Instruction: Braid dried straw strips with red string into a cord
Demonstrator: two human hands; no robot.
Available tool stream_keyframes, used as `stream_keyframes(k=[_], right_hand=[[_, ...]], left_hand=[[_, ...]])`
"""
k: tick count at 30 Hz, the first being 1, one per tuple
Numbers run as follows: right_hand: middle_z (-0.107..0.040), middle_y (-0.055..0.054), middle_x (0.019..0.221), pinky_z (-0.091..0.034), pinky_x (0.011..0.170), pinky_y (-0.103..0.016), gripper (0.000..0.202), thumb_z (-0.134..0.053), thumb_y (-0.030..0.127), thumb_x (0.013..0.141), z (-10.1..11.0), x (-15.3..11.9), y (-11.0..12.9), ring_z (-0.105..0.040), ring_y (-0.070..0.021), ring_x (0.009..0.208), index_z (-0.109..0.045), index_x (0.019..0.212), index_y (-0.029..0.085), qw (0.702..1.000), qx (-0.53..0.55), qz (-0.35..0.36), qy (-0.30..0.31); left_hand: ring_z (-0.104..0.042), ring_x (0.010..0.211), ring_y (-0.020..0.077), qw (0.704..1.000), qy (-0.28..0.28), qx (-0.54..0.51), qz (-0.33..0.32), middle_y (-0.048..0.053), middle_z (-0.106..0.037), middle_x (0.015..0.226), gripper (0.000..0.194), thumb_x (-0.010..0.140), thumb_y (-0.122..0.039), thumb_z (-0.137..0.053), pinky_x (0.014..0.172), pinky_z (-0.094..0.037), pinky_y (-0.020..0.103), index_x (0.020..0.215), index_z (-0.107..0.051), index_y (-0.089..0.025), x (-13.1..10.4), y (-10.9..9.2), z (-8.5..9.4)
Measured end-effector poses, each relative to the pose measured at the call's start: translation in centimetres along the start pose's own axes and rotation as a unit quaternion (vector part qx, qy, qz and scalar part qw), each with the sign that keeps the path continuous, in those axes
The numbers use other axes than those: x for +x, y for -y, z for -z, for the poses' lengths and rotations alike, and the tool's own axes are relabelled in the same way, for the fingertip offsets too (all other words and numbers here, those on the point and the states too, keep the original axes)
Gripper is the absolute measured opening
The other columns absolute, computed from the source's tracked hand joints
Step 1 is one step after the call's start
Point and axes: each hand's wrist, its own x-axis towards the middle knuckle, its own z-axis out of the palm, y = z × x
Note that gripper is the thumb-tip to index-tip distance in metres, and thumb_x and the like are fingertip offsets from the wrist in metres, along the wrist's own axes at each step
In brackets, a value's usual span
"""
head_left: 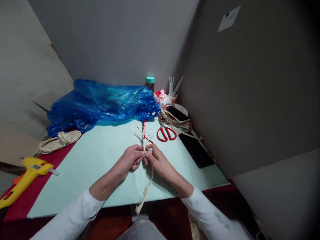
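Observation:
Near the middle of the pale green table sheet (pixel 100 160), my left hand (pixel 131 158) and my right hand (pixel 155 158) meet, fingertips pinched around a thin straw-coloured strand (pixel 144 144). The strand stands up from the fingers, and a red cord (pixel 143 128) runs along its upper part, with a loose end bending toward my right hand. A pale fibre tail (pixel 147 191) hangs below my right hand past the table's front edge. Exactly how the fingers wrap the strand is too small to tell.
Red-handled scissors (pixel 166 134) lie beyond my right hand, beside a black phone (pixel 196 150). A blue plastic bag (pixel 105 103) covers the back. At left are a woven straw piece (pixel 60 141) and a yellow glue gun (pixel 28 176). A green-lidded jar (pixel 150 83) stands behind.

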Motion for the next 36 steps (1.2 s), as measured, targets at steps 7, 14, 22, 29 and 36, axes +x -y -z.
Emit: stream_keyframes(k=[7, 14, 22, 29, 36], right_hand=[[-0.057, 0.003, 0.065, -0.038, 0.065, -0.026, 0.017, -0.038, 0.026, 0.095, -0.4, -0.3, 0.3, -0.053, -0.0151, 0.063, -0.04, 0.11, 0.018, 0.978, -0.196, 0.063, -0.035], [-0.066, -0.001, 0.076, -0.038, 0.065, -0.025, 0.022, -0.038, 0.03, 0.098, 1.4, -1.0, 1.8, -0.06, -0.0161, 0.07, -0.051, 0.112, 0.02, 0.947, -0.314, 0.061, -0.004], [-0.063, -0.014, 0.106, -0.039, 0.072, -0.03, 0.022, -0.045, 0.017, 0.092, 12.5, 0.9, 2.6, -0.055, -0.0243, 0.099, -0.064, 0.104, 0.015, 0.698, -0.673, -0.05, -0.238], [-0.061, -0.014, 0.099, -0.037, 0.069, -0.03, 0.026, -0.041, 0.013, 0.091, 14.2, 2.4, 0.5, -0.053, -0.0233, 0.095, -0.067, 0.087, 0.015, 0.674, -0.704, -0.042, -0.219], [-0.06, -0.007, 0.092, -0.037, 0.065, -0.027, 0.019, -0.044, 0.016, 0.091, 11.6, -1.3, 4.5, -0.053, -0.0167, 0.077, -0.063, 0.09, 0.018, 0.74, -0.581, 0.132, -0.311]], left_hand=[[-0.022, 0.038, 0.0017, 0.999, -0.044, 0.023, -0.014, -0.009, -0.036, 0.049, 0.025, 0.074, -0.036, -0.064, 0.038, -0.011, 0.017, 0.072, -0.048, -0.016, -0.1, 0.3, -0.2], [-0.024, 0.038, 0.0013, 0.997, -0.049, 0.056, -0.032, -0.006, -0.046, 0.052, 0.026, 0.075, -0.036, -0.062, 0.039, -0.011, 0.019, 0.069, -0.051, -0.014, -0.1, 0.5, 0.2], [-0.022, 0.037, -0.0004, 0.998, -0.034, 0.039, -0.033, -0.003, -0.052, 0.056, 0.025, 0.077, -0.034, -0.062, 0.04, -0.007, 0.021, 0.069, -0.051, -0.013, -0.1, 0.0, 0.2], [-0.019, 0.036, -0.0004, 1.0, -0.021, 0.01, -0.02, -0.003, -0.054, 0.053, 0.024, 0.075, -0.033, -0.064, 0.038, -0.006, 0.019, 0.072, -0.051, -0.013, 0.1, 0.2, 0.3], [-0.02, 0.036, -0.0006, 1.0, -0.02, 0.005, -0.023, -0.003, -0.054, 0.053, 0.022, 0.076, -0.032, -0.064, 0.038, -0.006, 0.019, 0.072, -0.052, -0.013, 0.1, 0.2, 0.3]])
